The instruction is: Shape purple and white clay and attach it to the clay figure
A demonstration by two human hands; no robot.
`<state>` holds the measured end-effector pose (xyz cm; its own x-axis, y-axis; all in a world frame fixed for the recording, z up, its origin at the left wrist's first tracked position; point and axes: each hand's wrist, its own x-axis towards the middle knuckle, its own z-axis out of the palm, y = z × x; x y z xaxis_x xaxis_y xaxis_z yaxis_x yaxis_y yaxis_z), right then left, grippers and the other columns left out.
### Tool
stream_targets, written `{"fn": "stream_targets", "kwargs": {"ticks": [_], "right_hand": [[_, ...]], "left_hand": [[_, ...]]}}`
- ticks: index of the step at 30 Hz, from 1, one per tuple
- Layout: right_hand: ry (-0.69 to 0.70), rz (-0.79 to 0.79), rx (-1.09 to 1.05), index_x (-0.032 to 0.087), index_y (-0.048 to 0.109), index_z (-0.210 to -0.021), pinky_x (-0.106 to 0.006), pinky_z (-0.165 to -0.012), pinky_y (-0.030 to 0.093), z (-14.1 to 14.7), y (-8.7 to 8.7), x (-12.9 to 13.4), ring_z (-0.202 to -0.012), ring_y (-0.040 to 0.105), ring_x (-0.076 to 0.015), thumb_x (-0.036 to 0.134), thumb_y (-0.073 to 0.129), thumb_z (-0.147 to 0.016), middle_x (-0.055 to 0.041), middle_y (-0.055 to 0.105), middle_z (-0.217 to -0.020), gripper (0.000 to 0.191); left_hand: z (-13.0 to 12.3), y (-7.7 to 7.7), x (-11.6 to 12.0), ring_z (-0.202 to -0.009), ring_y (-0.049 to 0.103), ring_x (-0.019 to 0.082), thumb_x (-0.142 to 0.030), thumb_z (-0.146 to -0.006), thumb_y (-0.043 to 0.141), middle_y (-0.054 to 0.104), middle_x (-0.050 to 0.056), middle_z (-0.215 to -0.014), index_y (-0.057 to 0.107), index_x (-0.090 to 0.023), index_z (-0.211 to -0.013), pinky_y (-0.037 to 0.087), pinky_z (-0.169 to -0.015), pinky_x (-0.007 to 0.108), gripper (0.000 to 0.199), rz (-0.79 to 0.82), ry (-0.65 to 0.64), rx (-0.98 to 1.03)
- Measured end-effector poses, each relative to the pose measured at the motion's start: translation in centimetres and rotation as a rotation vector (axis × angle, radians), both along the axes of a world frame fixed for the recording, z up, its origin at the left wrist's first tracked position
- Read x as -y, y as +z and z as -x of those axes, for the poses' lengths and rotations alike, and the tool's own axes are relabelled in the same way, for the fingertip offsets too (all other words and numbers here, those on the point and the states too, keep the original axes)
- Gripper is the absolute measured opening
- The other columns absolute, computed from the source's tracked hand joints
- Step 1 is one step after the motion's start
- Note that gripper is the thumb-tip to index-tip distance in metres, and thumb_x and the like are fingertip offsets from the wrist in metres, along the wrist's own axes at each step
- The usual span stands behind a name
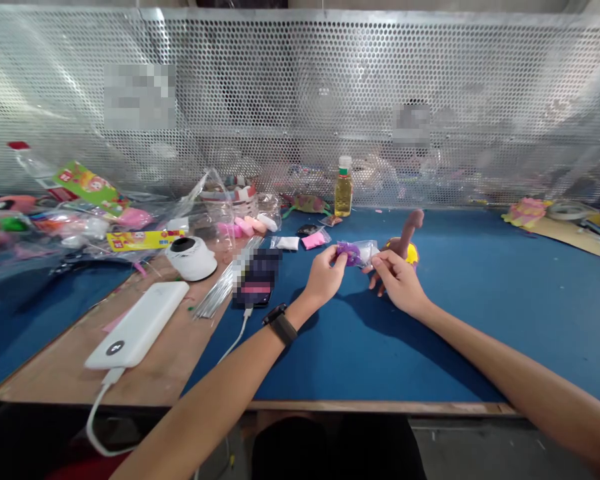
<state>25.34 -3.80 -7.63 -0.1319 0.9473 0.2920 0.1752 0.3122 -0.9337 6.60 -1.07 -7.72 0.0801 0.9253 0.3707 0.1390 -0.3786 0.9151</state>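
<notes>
My left hand (pixel 326 272), with a dark band on its wrist, pinches the purple end of a small clear packet (pixel 359 253) above the blue mat. The fingers of my right hand (pixel 398 280) grip the packet's clear end. Just behind my right hand stands a brown clay figure (pixel 409 233) with a yellow part at its base, partly hidden by that hand. Left of the packet lie a pink packet (pixel 315 240) and a white packet (pixel 286 243), with a black one (pixel 307 229) behind them.
A bottle of yellow liquid (pixel 343 188) stands near the perforated metal screen (pixel 320 87). At left are a phone (pixel 255 280) on a cable, metal wires (pixel 227 283), a white power bank (pixel 139 325), a white roll (pixel 191 259) and plastic bags. Cardboard (pixel 575 237) lies far right.
</notes>
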Motion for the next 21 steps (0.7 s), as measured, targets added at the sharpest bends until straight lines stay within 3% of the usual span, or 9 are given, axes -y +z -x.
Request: {"fn": "stream_targets", "kwargs": {"ticks": [3,7,11,16,21], "right_hand": [[0.004,0.028,0.015,0.021,0.062,-0.099,-0.021,-0.041,0.055,-0.04,0.07,-0.07,-0.061,0.072,-0.0142,0.064,0.062,-0.094,-0.0088,0.079,-0.102,0.043],[0.022,0.066,0.039,0.019,0.065,-0.098,-0.021,-0.042,0.056,-0.11,-0.02,-0.21,-0.065,0.074,-0.0158,0.063,0.066,-0.091,-0.0111,0.079,-0.104,0.044],[0.061,0.098,0.056,0.019,0.067,-0.095,-0.021,-0.043,0.057,-0.1,-0.31,-0.19,-0.067,0.076,-0.017,0.061,0.066,-0.092,-0.0112,0.08,-0.102,0.042],[0.106,0.117,0.083,0.019,0.069,-0.093,-0.02,-0.044,0.058,-0.11,-0.31,-0.05,-0.069,0.076,-0.0171,0.062,0.067,-0.091,-0.0094,0.079,-0.095,0.044],[0.117,0.122,0.12,0.018,0.069,-0.094,-0.021,-0.045,0.058,-0.06,-0.15,-0.01,-0.066,0.076,-0.0168,0.065,0.065,-0.091,-0.0082,0.077,-0.088,0.047]], "left_hand": [[0.0,-0.3,-0.01,-0.086,0.067,0.017,-0.018,-0.093,0.059,0.071,0.006,-0.095,0.06,-0.017,-0.101,0.053,-0.08,0.03,0.008,-0.009,0.124,0.005],[0.12,-0.44,0.05,-0.085,0.066,0.017,-0.018,-0.087,0.068,0.068,0.006,-0.096,0.053,-0.018,-0.104,0.052,-0.076,0.029,0.023,-0.02,0.248,-0.024],[-0.01,-0.24,0.34,-0.085,0.067,0.016,-0.029,-0.09,0.07,0.07,0.006,-0.096,0.059,-0.016,-0.107,0.055,-0.076,0.028,0.024,0.087,0.109,0.065],[-0.17,0.0,0.84,-0.075,0.067,0.015,-0.04,-0.082,0.08,0.072,0.007,-0.092,0.069,-0.013,-0.102,0.057,-0.064,0.027,0.035,0.216,-0.097,0.098],[-0.01,0.09,0.86,-0.066,0.062,0.013,-0.042,-0.086,0.074,0.068,0.003,-0.077,0.069,-0.013,-0.084,0.055,-0.058,0.024,0.03,0.17,-0.186,0.043]]}}
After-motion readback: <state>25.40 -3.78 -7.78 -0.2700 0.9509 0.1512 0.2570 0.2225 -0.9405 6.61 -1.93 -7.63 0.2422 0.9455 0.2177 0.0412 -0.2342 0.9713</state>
